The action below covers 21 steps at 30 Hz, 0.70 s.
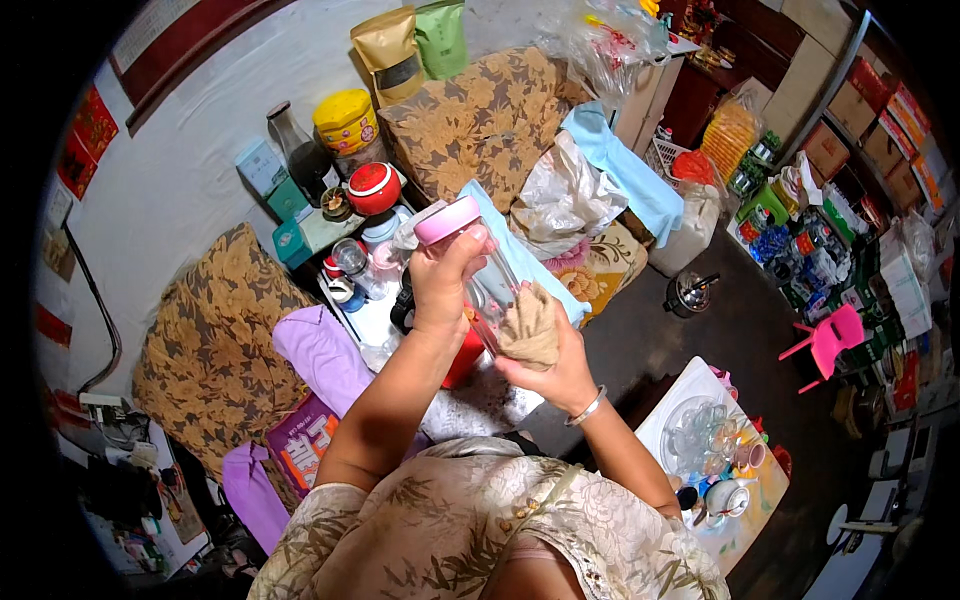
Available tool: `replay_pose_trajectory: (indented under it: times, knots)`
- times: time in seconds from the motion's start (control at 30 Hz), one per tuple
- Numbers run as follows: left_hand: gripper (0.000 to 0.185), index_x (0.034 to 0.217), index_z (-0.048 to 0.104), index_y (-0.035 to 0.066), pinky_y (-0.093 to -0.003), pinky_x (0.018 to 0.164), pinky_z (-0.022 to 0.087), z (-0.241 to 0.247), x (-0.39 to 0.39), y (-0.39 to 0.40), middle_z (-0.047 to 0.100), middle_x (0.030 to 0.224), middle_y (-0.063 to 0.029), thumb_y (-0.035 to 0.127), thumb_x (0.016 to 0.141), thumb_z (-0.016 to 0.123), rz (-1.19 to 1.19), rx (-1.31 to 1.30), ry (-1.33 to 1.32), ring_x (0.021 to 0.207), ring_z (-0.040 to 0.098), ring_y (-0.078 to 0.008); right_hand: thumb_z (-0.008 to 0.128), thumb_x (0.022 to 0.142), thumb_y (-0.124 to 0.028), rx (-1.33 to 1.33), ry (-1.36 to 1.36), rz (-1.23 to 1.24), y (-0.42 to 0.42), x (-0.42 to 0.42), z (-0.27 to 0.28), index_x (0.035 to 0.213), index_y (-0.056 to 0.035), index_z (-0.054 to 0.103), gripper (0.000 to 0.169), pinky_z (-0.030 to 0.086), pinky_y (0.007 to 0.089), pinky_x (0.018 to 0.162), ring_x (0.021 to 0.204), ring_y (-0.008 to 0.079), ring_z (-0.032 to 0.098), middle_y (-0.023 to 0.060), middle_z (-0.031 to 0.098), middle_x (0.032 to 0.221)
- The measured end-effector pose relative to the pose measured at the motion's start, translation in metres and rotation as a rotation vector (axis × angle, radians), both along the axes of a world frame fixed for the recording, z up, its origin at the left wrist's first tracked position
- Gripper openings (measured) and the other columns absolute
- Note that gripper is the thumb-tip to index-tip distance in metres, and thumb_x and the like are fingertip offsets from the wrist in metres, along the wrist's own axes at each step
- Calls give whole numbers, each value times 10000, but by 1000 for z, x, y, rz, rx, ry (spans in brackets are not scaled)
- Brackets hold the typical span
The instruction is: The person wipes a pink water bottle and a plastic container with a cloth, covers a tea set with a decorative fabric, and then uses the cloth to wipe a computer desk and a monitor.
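My left hand (pixel 442 285) grips a clear bottle (pixel 487 289) near its pink lid (pixel 448 220), thumb along the upper side. The bottle slants down to the right. Around its lower end my right hand (pixel 555 360) holds a crumpled beige cloth (pixel 530 328) against the wall of the bottle. A bracelet sits on my right wrist. Behind the bottle, a light blue cloth (pixel 525 259) lies over the seat, and part of a red object (pixel 465 360) shows below my hands.
A white table (pixel 375 319) with jars stands beyond my left hand. At right, a low table (pixel 731 540) bears a tray of glasses (pixel 697 439) and a teapot (pixel 726 498). A metal kettle (pixel 688 292) and a pink chair (pixel 834 341) stand on the floor.
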<state>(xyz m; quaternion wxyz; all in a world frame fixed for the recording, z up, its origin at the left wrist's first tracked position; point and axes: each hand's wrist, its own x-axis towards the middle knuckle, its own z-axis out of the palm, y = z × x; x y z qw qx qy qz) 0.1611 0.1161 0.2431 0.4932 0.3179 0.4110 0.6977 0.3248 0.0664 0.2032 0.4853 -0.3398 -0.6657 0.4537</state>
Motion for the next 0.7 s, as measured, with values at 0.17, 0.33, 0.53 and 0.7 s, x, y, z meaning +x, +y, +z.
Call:
replay_pose_trajectory:
  times: [0.17, 0.33, 0.53, 0.7]
  knots:
    - [301, 995, 610, 51, -320, 788, 508, -19, -6, 5, 666, 891, -59, 234, 778, 710, 107, -182, -233, 838, 645, -188, 831, 610, -134, 492, -305, -303, -9, -15, 4, 1322, 23, 419, 837, 449, 392, 926, 1075, 336, 543, 201, 524, 1188]
    - [243, 948, 618, 95, -302, 786, 465, -20, -4, 4, 639, 863, -28, 202, 754, 719, 45, -62, -324, 804, 617, -156, 796, 694, -114, 66, 151, -151, 8, -17, -16, 1252, 31, 458, 669, 514, 330, 779, 871, 217, 615, 114, 597, 1027]
    - [384, 1064, 577, 29, -348, 846, 499, -19, -9, 4, 641, 951, -106, 216, 755, 706, 21, 23, -414, 876, 630, -230, 683, 819, -130, -612, 674, 162, 10, -8, 3, 1158, 3, 521, 399, 549, 311, 675, 790, 168, 629, 92, 619, 961]
    - [459, 1142, 560, 11, -376, 885, 495, -13, -4, -1, 638, 1007, -133, 198, 744, 692, -28, 170, -363, 923, 632, -251, 587, 877, -224, -923, 985, 271, 17, -14, -13, 1265, 2, 486, 460, 501, 399, 909, 1031, 265, 616, 164, 612, 1136]
